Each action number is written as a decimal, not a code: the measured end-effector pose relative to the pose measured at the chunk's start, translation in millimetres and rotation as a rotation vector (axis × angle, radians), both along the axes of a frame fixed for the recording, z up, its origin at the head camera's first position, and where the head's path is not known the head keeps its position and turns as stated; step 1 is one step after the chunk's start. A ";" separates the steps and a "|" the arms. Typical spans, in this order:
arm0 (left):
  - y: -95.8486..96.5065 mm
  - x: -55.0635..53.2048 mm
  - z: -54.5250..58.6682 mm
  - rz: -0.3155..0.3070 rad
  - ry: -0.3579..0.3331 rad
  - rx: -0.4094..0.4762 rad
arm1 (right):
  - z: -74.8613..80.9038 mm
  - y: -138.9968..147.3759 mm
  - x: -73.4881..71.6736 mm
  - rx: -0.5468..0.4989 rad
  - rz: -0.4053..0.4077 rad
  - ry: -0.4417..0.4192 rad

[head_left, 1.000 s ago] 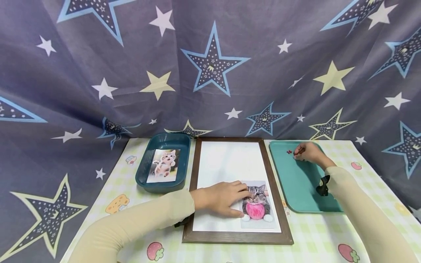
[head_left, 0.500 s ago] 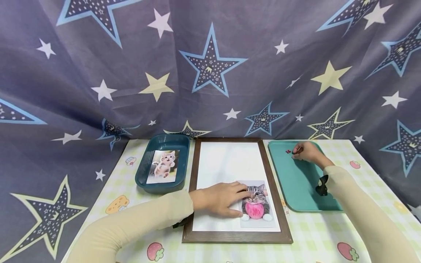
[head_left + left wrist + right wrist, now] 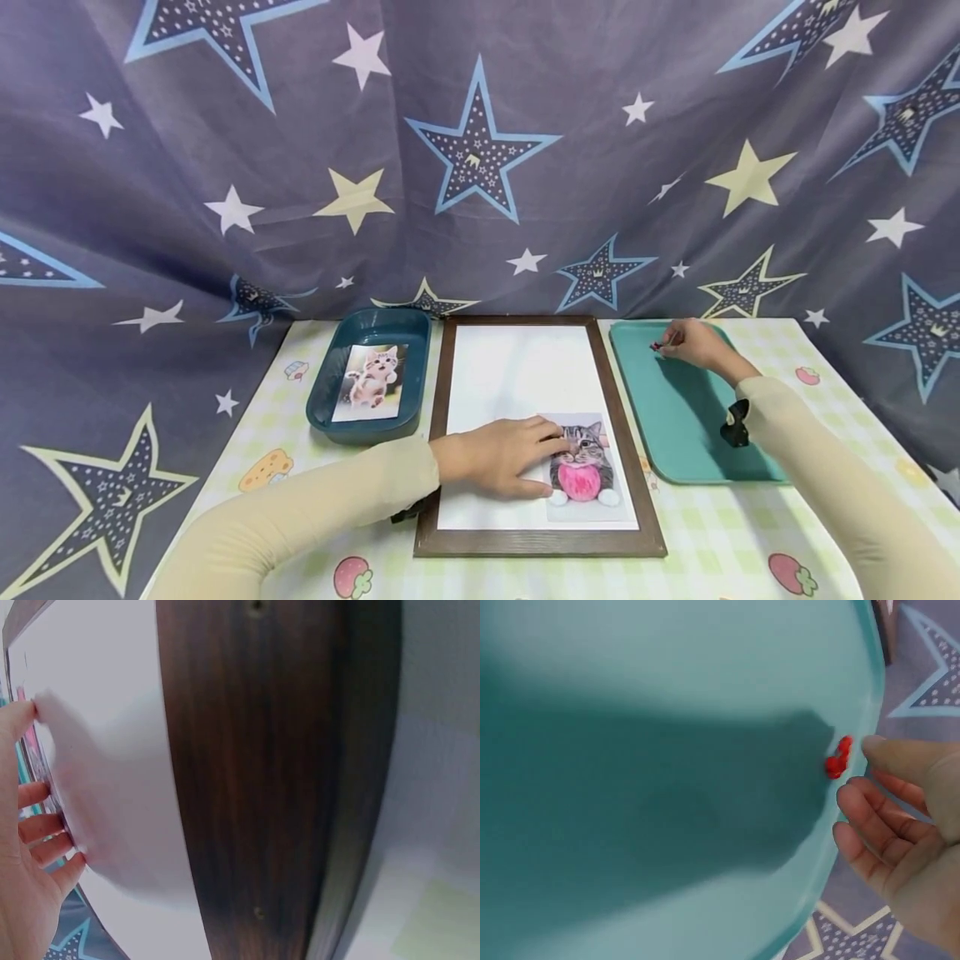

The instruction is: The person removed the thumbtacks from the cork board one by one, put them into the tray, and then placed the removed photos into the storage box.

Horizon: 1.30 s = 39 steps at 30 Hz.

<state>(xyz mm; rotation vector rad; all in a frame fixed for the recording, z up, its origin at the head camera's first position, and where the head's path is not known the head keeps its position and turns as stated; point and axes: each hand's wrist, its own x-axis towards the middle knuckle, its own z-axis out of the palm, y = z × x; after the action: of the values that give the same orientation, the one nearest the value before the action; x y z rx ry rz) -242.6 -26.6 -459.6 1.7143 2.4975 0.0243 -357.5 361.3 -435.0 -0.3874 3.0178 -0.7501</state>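
Note:
My left hand [image 3: 501,457] lies flat on a white board [image 3: 517,367] in a dark brown wooden frame. Its fingers rest on a photo [image 3: 585,479] of a grey tabby cat with a pink round shape under its chin, covering part of the left side. On the right, my right hand [image 3: 693,343] reaches over a teal tray [image 3: 675,417]. Its fingertips are right at a small cluster of red rounded pieces [image 3: 839,758] near the tray's far end. In the right wrist view, thumb and fingers stand apart, with nothing seen between them.
A dark blue-green basin [image 3: 322,404] stands left of the frame, a kitten photo [image 3: 375,382] lying in it. The checked tablecloth [image 3: 720,533] shows around everything. A star-patterned curtain [image 3: 300,125] hangs behind the table's back edge.
My right hand has shifted slightly left and away from me, so its fingertips now reach the red pieces. The left hand stays on the cat photo.

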 end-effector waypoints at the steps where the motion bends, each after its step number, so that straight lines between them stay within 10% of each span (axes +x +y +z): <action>1: -0.1 0.1 0.2 0.003 0.000 -0.003 | 2.0 -2.7 0.5 -0.007 0.004 0.009; 7: 0.1 -0.4 -0.3 0.004 0.012 -0.004 | 14.9 -26.7 8.8 -0.168 0.032 -0.025; 16: -0.3 0.1 -0.6 0.005 0.006 -0.008 | 28.9 -77.3 26.6 -0.458 0.091 -0.344; 23: 0.8 -1.2 -2.4 -0.002 0.034 -0.008 | 25.1 -104.1 39.2 -0.396 0.200 -0.477; 39: 1.3 -0.6 -0.3 0.000 0.025 -0.012 | 20.2 -126.1 57.4 -0.232 0.247 -0.489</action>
<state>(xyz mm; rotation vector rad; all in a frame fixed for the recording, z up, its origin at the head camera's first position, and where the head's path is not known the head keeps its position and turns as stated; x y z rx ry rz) -243.2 -25.3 -459.8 1.7207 2.5100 -0.0128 -300.1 235.2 -414.8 -0.4848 2.3876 -1.0016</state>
